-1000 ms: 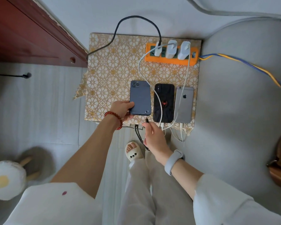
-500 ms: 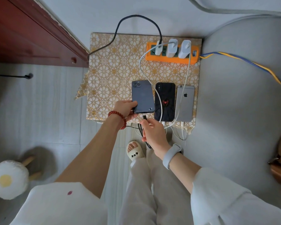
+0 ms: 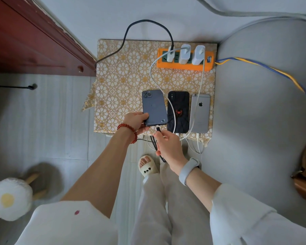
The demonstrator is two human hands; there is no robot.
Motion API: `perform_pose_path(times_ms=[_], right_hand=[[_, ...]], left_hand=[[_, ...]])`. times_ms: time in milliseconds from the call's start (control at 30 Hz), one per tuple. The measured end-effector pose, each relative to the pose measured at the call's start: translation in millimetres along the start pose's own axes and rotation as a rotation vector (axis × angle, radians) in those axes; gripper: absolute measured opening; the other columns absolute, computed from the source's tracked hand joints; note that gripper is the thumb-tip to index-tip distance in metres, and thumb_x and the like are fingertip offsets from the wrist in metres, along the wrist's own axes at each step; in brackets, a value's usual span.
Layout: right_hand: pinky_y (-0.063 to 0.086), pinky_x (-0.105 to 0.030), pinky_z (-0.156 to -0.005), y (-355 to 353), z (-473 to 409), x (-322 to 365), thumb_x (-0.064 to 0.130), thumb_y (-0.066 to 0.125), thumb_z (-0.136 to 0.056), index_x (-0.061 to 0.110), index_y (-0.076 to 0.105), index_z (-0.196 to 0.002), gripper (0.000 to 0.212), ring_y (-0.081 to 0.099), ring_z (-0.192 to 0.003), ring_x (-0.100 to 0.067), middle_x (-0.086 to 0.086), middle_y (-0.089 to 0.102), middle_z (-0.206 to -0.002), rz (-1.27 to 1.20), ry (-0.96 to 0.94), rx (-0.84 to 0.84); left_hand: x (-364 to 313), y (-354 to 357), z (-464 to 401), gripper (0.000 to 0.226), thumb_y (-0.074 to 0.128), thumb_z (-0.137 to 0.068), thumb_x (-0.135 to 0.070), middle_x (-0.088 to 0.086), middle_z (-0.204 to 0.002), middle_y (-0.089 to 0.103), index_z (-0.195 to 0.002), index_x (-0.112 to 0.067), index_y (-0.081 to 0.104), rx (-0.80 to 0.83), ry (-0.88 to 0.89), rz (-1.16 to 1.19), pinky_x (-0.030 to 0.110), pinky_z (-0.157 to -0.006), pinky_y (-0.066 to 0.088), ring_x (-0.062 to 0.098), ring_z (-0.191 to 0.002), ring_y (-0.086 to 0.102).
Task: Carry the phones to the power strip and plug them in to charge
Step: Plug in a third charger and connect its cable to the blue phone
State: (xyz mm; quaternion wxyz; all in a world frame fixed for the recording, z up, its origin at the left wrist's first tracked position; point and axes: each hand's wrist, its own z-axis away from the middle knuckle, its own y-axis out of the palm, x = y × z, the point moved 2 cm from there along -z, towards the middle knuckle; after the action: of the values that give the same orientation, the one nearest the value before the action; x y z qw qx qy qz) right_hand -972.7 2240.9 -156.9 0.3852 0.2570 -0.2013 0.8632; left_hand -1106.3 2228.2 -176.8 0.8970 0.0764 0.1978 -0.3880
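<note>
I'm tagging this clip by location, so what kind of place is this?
Most likely a room in a home, at a small charging corner. A low table with a gold flowered cloth stands against the wall, a fried-egg stool sits on the tiled floor, and the person wears a house slipper.

A fried-egg plush stool (image 3: 10,198) stands on the pale floor near a red-brown wooden door (image 3: 25,38).
</note>
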Motion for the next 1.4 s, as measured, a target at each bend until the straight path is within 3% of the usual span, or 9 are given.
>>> perform_pose_path(times_ms=[167,367,700,833,933,1067,1133,1233,1400], right_hand=[[0.041,-0.021,-0.039,-0.7,-1.7,-1.1,0.023,0.049,-0.086,-0.001,0.057,-0.075,0.028,0.040,-0.031,-0.006,-0.003,0.043,-0.050,0.023,0.004,-0.007],[0.044,-0.035,-0.054,5.5,-2.6,-0.5,0.020,0.046,-0.086,-0.008,0.058,-0.084,0.031,0.041,-0.026,-0.006,-0.010,0.044,-0.055,-0.013,0.056,-0.034],[0.055,-0.042,-0.064,12.8,-7.5,-8.2,0.017,0.046,-0.086,-0.010,0.059,-0.082,0.030,0.050,-0.033,-0.011,-0.007,0.049,-0.051,0.006,0.152,-0.067],[0.051,-0.039,-0.070,3.5,-15.5,-4.6,0.017,0.044,-0.085,0.000,0.060,-0.064,0.031,0.061,-0.058,-0.023,-0.008,0.064,-0.057,0.245,0.065,0.014],[0.050,-0.041,-0.080,-12.1,-23.3,0.2,0.016,0.037,-0.091,0.005,0.063,-0.087,0.029,0.060,-0.091,-0.032,-0.015,0.069,-0.093,0.623,-0.065,-0.012],[0.046,-0.039,-0.094,-31.1,-27.6,0.6,0.013,0.041,-0.091,0.009,0.049,-0.122,0.032,0.043,-0.121,-0.029,-0.013,0.048,-0.129,0.987,-0.359,-0.122],[0.040,-0.040,-0.106,-36.1,-31.3,-3.0,0.013,0.044,-0.091,0.009,0.033,-0.136,0.047,0.027,-0.136,-0.030,-0.015,0.031,-0.146,1.116,-0.408,-0.077],[0.020,-0.037,-0.117,-38.2,-40.0,-7.7,0.015,0.040,-0.093,0.008,0.009,-0.145,0.061,0.006,-0.144,-0.029,-0.015,0.003,-0.156,1.189,-0.324,0.031],[0.009,-0.038,-0.119,-34.4,-43.0,-7.1,0.019,0.037,-0.094,0.004,0.001,-0.145,0.065,-0.001,-0.145,-0.029,-0.015,-0.003,-0.157,1.252,-0.265,0.075]], left_hand=[[0.9,-0.5,-0.9,0.009,0.052,-0.088,-0.008,0.009,-0.073,0.057,-0.080,-0.006,0.057,0.004,0.002,-0.007,0.017,-0.042,0.051,0.017,-0.060,0.055],[3.2,-0.7,-3.6,0.013,0.052,-0.089,-0.009,0.007,-0.072,0.058,-0.077,-0.008,0.057,0.020,-0.005,-0.084,0.017,-0.043,0.051,0.014,-0.055,0.057],[16.3,-2.5,-7.5,0.021,0.050,-0.089,-0.007,0.006,-0.070,0.057,-0.106,0.002,0.058,-0.008,-0.010,-0.159,0.016,-0.043,0.051,0.014,-0.053,0.054],[22.0,-6.8,-13.2,0.024,0.050,-0.088,-0.007,0.005,-0.076,0.060,-0.108,0.000,0.060,-0.044,0.054,-0.226,0.013,-0.040,0.050,0.008,-0.045,0.056],[26.3,-10.5,-18.6,0.026,0.047,-0.087,-0.006,0.010,-0.091,0.060,-0.108,-0.003,0.062,-0.103,0.099,-0.317,0.018,-0.046,0.053,0.019,-0.063,0.056],[28.2,-8.9,-21.8,0.029,0.044,-0.087,-0.008,0.016,-0.096,0.063,-0.110,-0.003,0.061,-0.173,0.130,-0.512,0.041,-0.077,0.056,0.033,-0.084,0.061],[26.2,-5.9,-18.3,0.028,0.045,-0.088,-0.011,0.018,-0.103,0.066,-0.112,-0.006,0.059,-0.258,0.193,-0.698,0.032,-0.075,0.049,0.033,-0.090,0.061],[27.3,1.3,-15.9,0.046,0.051,-0.086,-0.009,0.018,-0.120,0.053,-0.130,-0.012,0.038,-0.290,0.272,-0.831,0.038,-0.079,0.046,0.035,-0.103,0.055],[32.4,13.9,-9.9,0.072,0.056,-0.084,-0.015,0.020,-0.130,0.034,-0.140,-0.018,0.011,-0.306,0.242,-1.025,0.039,-0.075,0.046,0.036,-0.099,0.053]])
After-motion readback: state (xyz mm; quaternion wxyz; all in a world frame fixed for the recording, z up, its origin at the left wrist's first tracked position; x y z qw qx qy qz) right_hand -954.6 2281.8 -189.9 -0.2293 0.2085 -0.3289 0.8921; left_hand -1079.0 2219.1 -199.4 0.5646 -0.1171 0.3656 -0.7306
